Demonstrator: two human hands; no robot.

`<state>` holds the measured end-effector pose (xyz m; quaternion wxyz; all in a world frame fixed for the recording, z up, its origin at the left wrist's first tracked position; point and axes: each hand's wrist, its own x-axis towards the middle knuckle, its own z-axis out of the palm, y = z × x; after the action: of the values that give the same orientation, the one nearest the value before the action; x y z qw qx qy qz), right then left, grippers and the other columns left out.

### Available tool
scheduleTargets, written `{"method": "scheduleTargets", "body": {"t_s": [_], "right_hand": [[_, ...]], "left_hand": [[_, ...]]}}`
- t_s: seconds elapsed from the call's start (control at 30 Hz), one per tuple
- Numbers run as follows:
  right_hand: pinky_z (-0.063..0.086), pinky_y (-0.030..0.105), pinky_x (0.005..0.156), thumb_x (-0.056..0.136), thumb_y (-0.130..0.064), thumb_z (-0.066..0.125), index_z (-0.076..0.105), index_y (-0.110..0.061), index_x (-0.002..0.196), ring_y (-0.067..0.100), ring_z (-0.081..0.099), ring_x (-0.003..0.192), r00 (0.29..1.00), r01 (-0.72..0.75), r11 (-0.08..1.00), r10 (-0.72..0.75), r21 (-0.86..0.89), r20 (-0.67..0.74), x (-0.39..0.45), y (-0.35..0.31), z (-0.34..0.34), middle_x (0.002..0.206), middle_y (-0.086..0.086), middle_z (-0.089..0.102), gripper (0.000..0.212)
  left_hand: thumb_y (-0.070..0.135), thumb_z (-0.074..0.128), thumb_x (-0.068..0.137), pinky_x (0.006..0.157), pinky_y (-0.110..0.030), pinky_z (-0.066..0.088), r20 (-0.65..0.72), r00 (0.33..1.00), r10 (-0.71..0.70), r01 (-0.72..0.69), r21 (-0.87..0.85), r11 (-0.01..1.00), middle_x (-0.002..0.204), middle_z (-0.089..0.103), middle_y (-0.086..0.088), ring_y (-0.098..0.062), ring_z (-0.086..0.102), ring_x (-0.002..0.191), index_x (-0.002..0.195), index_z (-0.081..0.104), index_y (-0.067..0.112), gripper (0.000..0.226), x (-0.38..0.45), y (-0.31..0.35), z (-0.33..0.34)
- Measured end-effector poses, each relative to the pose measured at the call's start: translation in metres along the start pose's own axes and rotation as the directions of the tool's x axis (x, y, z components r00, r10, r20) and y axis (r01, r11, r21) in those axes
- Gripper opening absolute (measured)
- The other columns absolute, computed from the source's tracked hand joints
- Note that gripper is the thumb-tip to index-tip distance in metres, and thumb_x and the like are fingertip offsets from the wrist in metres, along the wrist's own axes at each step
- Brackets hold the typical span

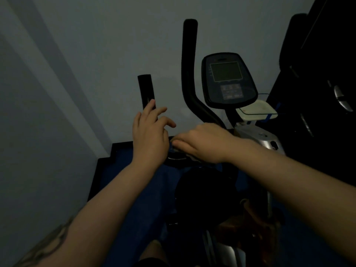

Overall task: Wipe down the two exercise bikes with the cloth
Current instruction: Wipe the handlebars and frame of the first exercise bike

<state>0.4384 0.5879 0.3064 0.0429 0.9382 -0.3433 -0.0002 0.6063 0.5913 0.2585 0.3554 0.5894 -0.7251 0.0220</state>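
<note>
An exercise bike stands in front of me in a dim room, with a grey console (228, 79), a tall black handlebar (189, 74) and a shorter black grip (146, 89) on the left. My left hand (150, 135) hovers just below that short grip with its fingers spread, and one fingertip touches the grip. My right hand (202, 143) reaches across to the left and lies flat over the bike's low crossbar. A bit of bluish cloth (174, 150) shows under its fingers. The bike's black saddle (204, 191) is below my arms.
A pale wall runs close along the left and the back. A second dark machine (327, 89) with silver parts fills the right side. A white tray (256, 110) sits beside the console. The floor mat (125, 170) is blue with a black border.
</note>
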Motion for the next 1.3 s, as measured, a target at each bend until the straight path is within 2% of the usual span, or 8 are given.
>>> {"method": "scheduleTargets", "body": {"t_s": [0.23,0.47,0.67,0.8,0.9,1.03,1.17,1.3], "right_hand": [[0.045,0.034,0.079,0.1,-0.05,0.012,0.043,-0.034,0.136,0.02,0.061,0.1,0.995,0.024,0.995,-0.033,0.093,0.095,-0.04,0.01,-0.035,0.113,-0.001,0.065,0.05],[0.036,0.033,0.068,0.103,-0.046,0.023,0.058,-0.02,0.1,0.016,0.05,0.074,0.98,-0.136,0.979,0.111,0.151,0.162,0.012,-0.007,-0.003,0.093,0.004,0.063,0.044],[0.04,0.026,0.09,0.101,-0.049,0.029,0.036,-0.037,0.145,0.014,0.052,0.119,0.947,-0.254,0.917,0.172,0.307,0.271,-0.023,-0.014,-0.023,0.143,-0.008,0.049,0.046],[0.042,0.033,0.087,0.105,-0.032,0.032,0.044,-0.021,0.14,0.022,0.053,0.111,0.91,-0.385,0.889,0.319,0.25,0.265,0.001,-0.028,-0.014,0.136,0.002,0.052,0.039],[0.037,0.032,0.064,0.103,-0.038,0.035,0.036,-0.02,0.138,0.019,0.054,0.081,0.818,-0.57,0.689,0.529,0.448,0.227,0.0,-0.042,-0.014,0.11,0.009,0.061,0.039],[0.026,0.03,0.055,0.103,-0.031,0.037,0.038,-0.015,0.122,0.014,0.04,0.072,0.699,-0.707,0.611,0.682,0.358,0.215,0.01,-0.077,-0.018,0.098,0.007,0.056,0.025],[0.031,0.025,0.08,0.103,-0.024,0.037,0.04,-0.012,0.129,0.021,0.046,0.108,0.647,-0.727,0.539,0.746,0.425,0.161,0.034,-0.112,-0.01,0.121,0.008,0.049,0.028],[0.017,0.027,0.115,0.098,-0.018,0.044,0.037,-0.009,0.139,0.025,0.027,0.138,0.373,-0.857,0.369,0.926,0.36,-0.062,0.041,-0.138,0.002,0.144,0.011,0.037,0.042]], "left_hand": [[0.014,0.025,0.084,0.111,-0.052,0.028,-0.038,0.999,0.019,-0.021,-0.06,0.998,0.131,0.058,-0.007,-0.025,0.031,0.141,0.086,0.069,0.018,0.044,0.001,-0.002,0.004],[0.005,0.031,0.083,0.111,-0.045,0.028,-0.05,0.999,0.011,-0.016,-0.117,0.993,0.131,0.058,-0.006,-0.023,0.029,0.142,0.082,0.068,0.018,0.04,0.001,-0.002,0.004],[0.001,0.035,0.085,0.112,-0.05,0.026,-0.051,0.998,0.024,-0.033,-0.177,0.984,0.131,0.058,-0.005,-0.022,0.027,0.142,0.083,0.068,0.019,0.037,0.001,-0.003,0.001],[0.015,0.028,0.086,0.113,-0.049,0.022,-0.04,0.996,0.085,-0.091,-0.222,0.971,0.128,0.06,-0.004,-0.025,0.026,0.141,0.086,0.07,0.021,0.043,0.0,-0.006,0.0],[0.016,0.027,0.087,0.117,-0.053,0.01,0.018,0.989,0.145,-0.136,-0.253,0.958,0.129,0.059,-0.001,-0.024,0.022,0.143,0.099,0.069,0.023,0.045,0.001,-0.013,-0.004],[0.018,0.039,0.091,0.117,-0.035,-0.011,0.138,0.954,0.265,-0.202,-0.358,0.912,0.128,0.057,0.011,-0.008,0.018,0.142,0.104,0.066,0.026,0.031,0.009,-0.03,-0.02],[0.032,0.036,0.095,0.117,-0.038,-0.009,0.188,0.838,0.512,-0.419,-0.381,0.824,0.118,0.058,0.021,-0.001,0.028,0.136,0.101,0.065,0.032,0.029,0.027,-0.061,-0.032],[0.03,0.029,0.1,0.117,-0.036,-0.005,0.192,0.763,0.618,-0.537,-0.344,0.77,0.114,0.059,0.016,-0.007,0.033,0.134,0.102,0.063,0.027,0.034,0.028,-0.072,-0.033]]}}
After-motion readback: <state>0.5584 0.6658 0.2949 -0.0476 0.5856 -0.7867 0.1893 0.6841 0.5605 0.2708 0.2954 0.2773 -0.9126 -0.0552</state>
